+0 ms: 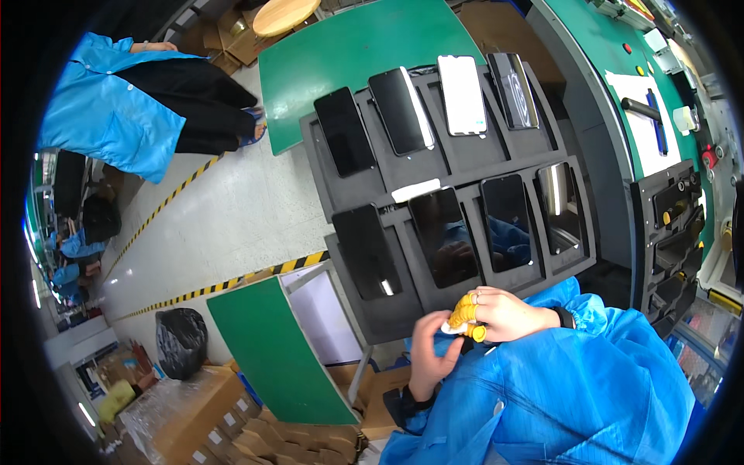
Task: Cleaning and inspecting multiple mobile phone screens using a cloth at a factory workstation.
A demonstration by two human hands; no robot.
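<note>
Close in front of my blue coat, my two hands meet. Yellow finger cots (463, 311) cover the bent fingers of my right hand (508, 316), and another rolled yellow piece (475, 333) shows just below them. My left hand (428, 353) reaches in from the left with thumb and forefinger curled round a small white piece (450, 328) at the yellow fingertips. What the fingers grip is too small to make out. Beyond my hands, a black foam tray (372, 314) bears several phone-like black panels (446, 236).
A second foam tray (418, 164) behind it bears more dark panels and one white-faced panel (462, 94). Farther back is a green table (356, 48). At right stands a workbench (593, 46) with tools. Cartons (194, 411) lie lower left. A person in a blue coat (108, 108) stands upper left.
</note>
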